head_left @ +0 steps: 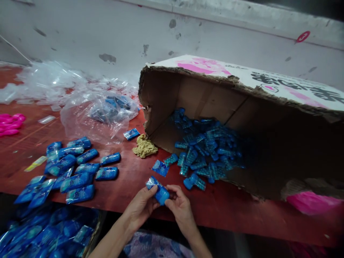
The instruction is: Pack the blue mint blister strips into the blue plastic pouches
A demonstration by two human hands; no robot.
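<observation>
Between my two hands, over the table's front edge, is a small blue container in a printed plastic sleeve (159, 190). My left hand (143, 202) grips it from the left, thumb on its face. My right hand (180, 205) pinches its lower right end. Just beyond lies a flat blue printed sleeve (160, 167). Clear containers of small blue balls with blue caps (199, 154) spill from the cardboard box (158, 86) lying on its side. To the left, several sleeved blue containers (77, 181) lie in a loose heap.
A crumpled yellowish cloth (145, 146) sits by the box's corner. Behind the heap are a clear bag (94, 114) with blue pieces and a pile of clear plastic (53, 80). Pink pieces (10, 123) lie far left. Below the table edge, a container holds many blue packs (45, 233).
</observation>
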